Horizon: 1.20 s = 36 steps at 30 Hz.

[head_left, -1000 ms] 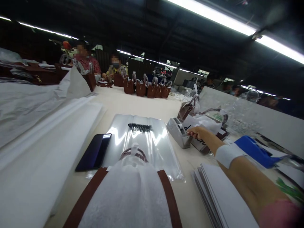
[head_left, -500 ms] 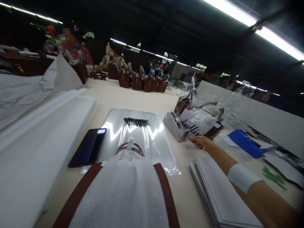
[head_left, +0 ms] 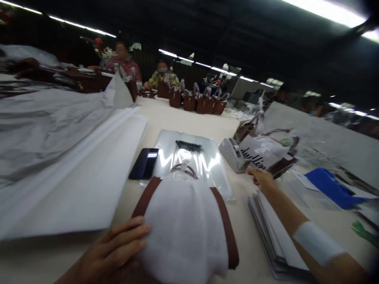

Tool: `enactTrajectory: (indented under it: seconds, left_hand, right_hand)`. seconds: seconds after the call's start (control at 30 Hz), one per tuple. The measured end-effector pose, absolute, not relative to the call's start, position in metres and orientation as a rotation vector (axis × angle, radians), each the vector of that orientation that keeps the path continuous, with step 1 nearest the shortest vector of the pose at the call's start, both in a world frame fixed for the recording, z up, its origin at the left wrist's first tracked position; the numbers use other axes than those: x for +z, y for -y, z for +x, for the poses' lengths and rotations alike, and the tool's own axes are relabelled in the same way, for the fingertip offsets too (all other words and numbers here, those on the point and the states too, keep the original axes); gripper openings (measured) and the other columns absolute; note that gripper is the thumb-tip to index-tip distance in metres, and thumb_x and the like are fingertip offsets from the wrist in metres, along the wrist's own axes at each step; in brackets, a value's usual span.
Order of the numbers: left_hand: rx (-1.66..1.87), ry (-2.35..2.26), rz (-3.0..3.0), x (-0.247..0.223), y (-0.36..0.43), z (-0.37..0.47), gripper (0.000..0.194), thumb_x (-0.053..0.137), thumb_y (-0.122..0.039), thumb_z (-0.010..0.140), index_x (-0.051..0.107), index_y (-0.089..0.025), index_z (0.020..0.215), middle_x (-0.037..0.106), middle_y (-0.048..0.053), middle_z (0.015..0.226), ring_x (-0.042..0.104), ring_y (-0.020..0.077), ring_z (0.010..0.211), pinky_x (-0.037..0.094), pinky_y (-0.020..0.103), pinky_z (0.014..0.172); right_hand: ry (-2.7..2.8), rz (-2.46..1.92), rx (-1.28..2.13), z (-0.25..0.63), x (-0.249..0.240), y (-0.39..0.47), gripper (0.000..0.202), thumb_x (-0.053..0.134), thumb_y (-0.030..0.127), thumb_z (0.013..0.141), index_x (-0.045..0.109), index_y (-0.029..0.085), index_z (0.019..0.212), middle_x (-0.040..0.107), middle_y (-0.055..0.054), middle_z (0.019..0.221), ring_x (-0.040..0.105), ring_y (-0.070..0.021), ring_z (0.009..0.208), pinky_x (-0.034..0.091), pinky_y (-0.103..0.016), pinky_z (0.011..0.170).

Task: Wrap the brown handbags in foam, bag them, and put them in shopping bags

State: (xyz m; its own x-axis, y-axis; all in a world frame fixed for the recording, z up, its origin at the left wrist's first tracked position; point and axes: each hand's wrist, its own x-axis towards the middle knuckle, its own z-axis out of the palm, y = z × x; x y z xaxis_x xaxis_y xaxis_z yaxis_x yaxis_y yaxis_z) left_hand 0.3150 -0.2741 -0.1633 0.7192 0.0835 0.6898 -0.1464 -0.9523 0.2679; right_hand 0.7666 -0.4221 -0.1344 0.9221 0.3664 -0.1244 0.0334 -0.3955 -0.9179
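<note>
A brown handbag (head_left: 232, 236) lies before me, its front covered by a white wrapping sheet (head_left: 183, 225). Its wrapped handles (head_left: 185, 169) point away from me. My left hand (head_left: 118, 244) rests against the bag's left side, fingers stretched out over the edge of the wrapping. My right hand (head_left: 260, 176) is pinched at the front end of a grey tape dispenser (head_left: 233, 156), on the end of the tape; the strip itself is blurred. Beyond the bag, a stack of clear plastic bags (head_left: 166, 144) lies flat, partly under the handles.
A phone (head_left: 144, 163) lies left of the plastic bags, beside large white sheets (head_left: 89, 189). Stacked boards (head_left: 275, 232) are at right. A wrapped handbag (head_left: 284, 165) and a blue item (head_left: 333, 187) lie farther right. Several brown bags (head_left: 203, 103) and two people (head_left: 126, 65) are at the back.
My left hand has come into view and onto the bag. My right hand stays at the dispenser. The view has shifted left, so things appear farther right.
</note>
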Motion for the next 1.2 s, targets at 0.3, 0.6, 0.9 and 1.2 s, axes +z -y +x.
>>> enactTrajectory:
  seconds: [0.3, 0.6, 0.9, 1.2]
  left_hand:
    - [0.892, 0.015, 2.479, -0.165, 0.284, 0.303, 0.052, 0.059, -0.015, 0.079, 0.036, -0.018, 0.125, 0.054, 0.009, 0.12, 0.039, 0.021, 0.123, 0.044, 0.037, 0.098]
    - [0.88, -0.039, 2.451, -0.165, 0.29, 0.296, 0.058, 0.06, -0.021, 0.079, 0.032, -0.018, 0.13, 0.051, 0.009, 0.122, 0.038, 0.0191, 0.122, 0.041, 0.033, 0.101]
    - [0.9, 0.004, 2.421, -0.173, 0.288, 0.297, 0.073, 0.06, -0.026, 0.08, 0.015, -0.018, 0.137, 0.054, 0.008, 0.122, 0.038, 0.0199, 0.122, 0.039, 0.037, 0.102]
    - [0.927, 0.039, 2.485, -0.167, 0.288, 0.298, 0.057, 0.055, -0.023, 0.083, 0.028, -0.018, 0.133, 0.053, 0.01, 0.121, 0.039, 0.0209, 0.121, 0.042, 0.038, 0.099]
  right_hand:
    - [0.751, -1.477, 1.044, 0.585, -0.065, 0.426, 0.025, 0.065, 0.031, 0.074, 0.065, 0.02, 0.096, 0.063, -0.006, 0.09, 0.035, 0.001, 0.04, 0.026, -0.014, 0.034]
    - [0.714, -1.319, 1.456, 0.48, -0.07, 0.41, 0.027, 0.067, 0.036, 0.073, 0.065, 0.023, 0.097, 0.06, -0.004, 0.096, 0.037, 0.002, 0.04, 0.019, -0.012, 0.033]
    - [0.363, -1.329, 1.525, 0.435, -0.092, 0.444, 0.037, 0.069, 0.039, 0.069, 0.065, 0.021, 0.101, 0.063, -0.008, 0.095, 0.037, 0.0031, 0.035, 0.025, -0.01, 0.032]
    - [0.202, -1.289, 1.48, 0.414, -0.11, 0.451, 0.044, 0.074, 0.039, 0.064, 0.064, 0.017, 0.1, 0.066, -0.009, 0.085, 0.048, -0.003, 0.036, 0.033, -0.011, 0.03]
